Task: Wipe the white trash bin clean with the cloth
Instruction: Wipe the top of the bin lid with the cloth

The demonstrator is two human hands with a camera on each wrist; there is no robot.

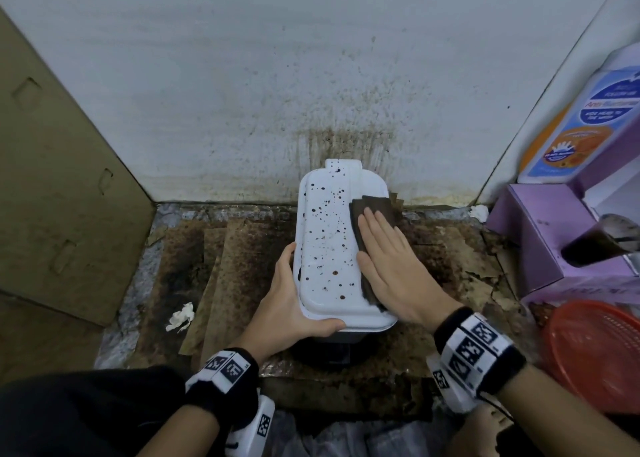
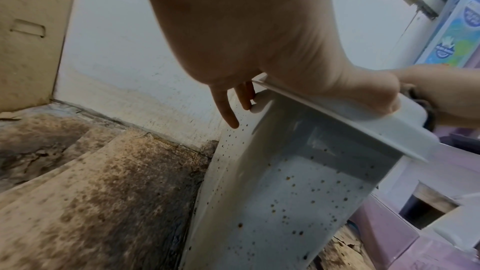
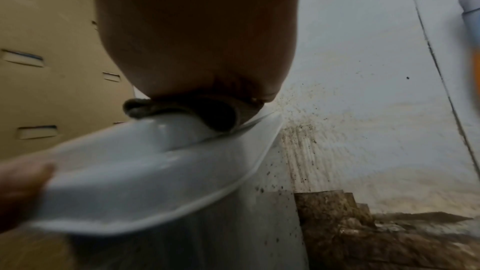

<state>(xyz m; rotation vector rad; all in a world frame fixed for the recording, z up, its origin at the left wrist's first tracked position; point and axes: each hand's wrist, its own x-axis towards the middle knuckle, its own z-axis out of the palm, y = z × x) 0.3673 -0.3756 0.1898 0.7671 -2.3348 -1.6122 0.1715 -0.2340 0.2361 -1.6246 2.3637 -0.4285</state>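
Observation:
The white trash bin (image 1: 329,242) stands on the floor against the wall, its lid dotted with brown spots. My left hand (image 1: 291,301) holds the lid's near-left corner, thumb over the front edge and fingers down the left side. In the left wrist view those fingers (image 2: 228,110) hang along the spotted bin wall (image 2: 298,192). My right hand (image 1: 391,269) lies flat with straight fingers on a dark brown cloth (image 1: 375,207), pressing it onto the right side of the lid. The right wrist view shows the palm (image 3: 197,38) on the bunched cloth (image 3: 215,114) above the lid rim (image 3: 155,171).
The wall (image 1: 346,110) behind the bin is splashed brown. Stained cardboard (image 1: 225,266) covers the floor, with a crumpled tissue (image 1: 180,316) at the left. A cardboard sheet (image 1: 52,179) leans at the left. A purple box (image 1: 540,235), a bottle (image 1: 588,121) and a red basket (image 1: 599,352) crowd the right.

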